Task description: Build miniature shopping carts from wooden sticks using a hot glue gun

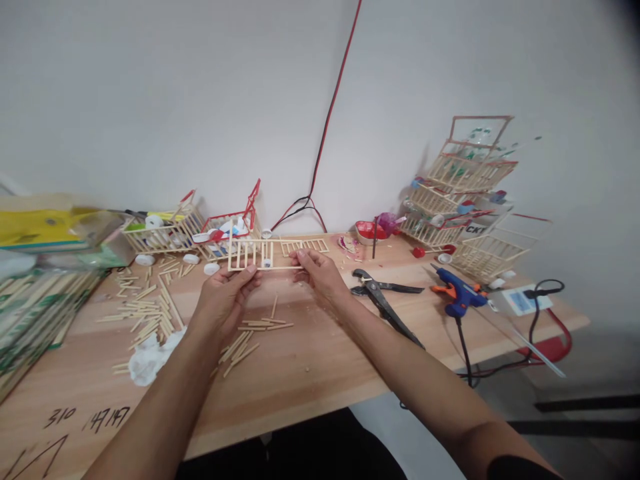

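Between my two hands, a ladder-like frame of thin wooden sticks (250, 268) is held up above the table. My left hand (233, 290) pinches its lower left edge. At the lower right end, my right hand (316, 270) grips the same frame with thumb and fingers. Upright slats fill the left part of the frame; its right part shows no slats. Behind it lies a second slatted stick panel (315, 247). Short cut sticks (265, 325) are scattered on the table below my hands.
Stick baskets (225, 233) stand along the wall, and more are stacked (450, 193) at the right. A blue glue gun (459, 292), black pliers (383, 300) and a power strip (525, 300) lie right. Cut sticks (150, 317) and crumpled tissue (150, 360) lie left.
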`<state>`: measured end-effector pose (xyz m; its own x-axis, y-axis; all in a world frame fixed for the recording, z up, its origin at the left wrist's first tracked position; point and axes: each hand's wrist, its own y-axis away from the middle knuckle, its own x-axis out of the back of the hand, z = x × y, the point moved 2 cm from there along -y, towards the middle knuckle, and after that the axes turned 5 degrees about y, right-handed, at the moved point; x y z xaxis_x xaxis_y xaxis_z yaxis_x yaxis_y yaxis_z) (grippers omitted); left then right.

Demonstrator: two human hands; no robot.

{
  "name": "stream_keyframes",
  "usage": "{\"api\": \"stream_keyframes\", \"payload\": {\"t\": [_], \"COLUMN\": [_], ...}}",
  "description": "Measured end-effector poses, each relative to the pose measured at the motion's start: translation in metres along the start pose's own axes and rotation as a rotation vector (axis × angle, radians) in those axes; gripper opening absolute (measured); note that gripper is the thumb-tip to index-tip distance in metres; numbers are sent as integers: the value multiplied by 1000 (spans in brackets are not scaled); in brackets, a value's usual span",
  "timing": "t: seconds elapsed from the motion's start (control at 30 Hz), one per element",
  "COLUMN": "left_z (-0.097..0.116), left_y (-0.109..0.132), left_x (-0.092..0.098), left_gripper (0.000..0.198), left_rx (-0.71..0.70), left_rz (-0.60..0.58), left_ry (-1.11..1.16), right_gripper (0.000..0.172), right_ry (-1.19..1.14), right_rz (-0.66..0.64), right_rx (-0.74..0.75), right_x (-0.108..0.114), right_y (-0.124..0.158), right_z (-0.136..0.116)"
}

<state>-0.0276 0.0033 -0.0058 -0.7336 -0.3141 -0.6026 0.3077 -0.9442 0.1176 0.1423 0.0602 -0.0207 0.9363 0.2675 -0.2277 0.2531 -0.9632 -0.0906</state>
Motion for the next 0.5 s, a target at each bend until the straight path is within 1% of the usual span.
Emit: {"api": "stream_keyframes", "payload": {"t": [0.13, 0.2, 0.27, 0.3, 0.33, 0.37, 0.47, 0.5], "left_z": [2, 3, 3, 4, 4, 4, 4, 4], "left_y": [0, 0, 0, 0, -1, -1, -2, -2], "left_x": [1, 1, 2, 2, 2, 2, 3, 3], "left_gripper": [25, 28, 30, 31, 31, 31, 31, 31], "left_rx": [-86, -145, -190, -202, -210, -214, -193, -176], "left_rz": [7, 34, 52, 56, 62, 69, 86, 88], "left_ry": [-50, -104, -149, -156, -150, -133, -63, -45], "right_gripper": [46, 46, 43, 40, 37, 37, 43, 43], "right_ry": [115, 199, 272, 297, 314, 326, 320, 294], "right_rz": [33, 113, 223, 253, 251, 210, -33, -96], "right_rx": [35, 108, 211, 243, 251, 232, 82, 23], "right_x": [7, 13, 17, 18, 17, 14, -1, -6], "right_y": [-2, -3, -2, -1, 1, 4, 11, 14], "right_z": [-7, -14, -21, -23, -24, -23, -13, -8]}}
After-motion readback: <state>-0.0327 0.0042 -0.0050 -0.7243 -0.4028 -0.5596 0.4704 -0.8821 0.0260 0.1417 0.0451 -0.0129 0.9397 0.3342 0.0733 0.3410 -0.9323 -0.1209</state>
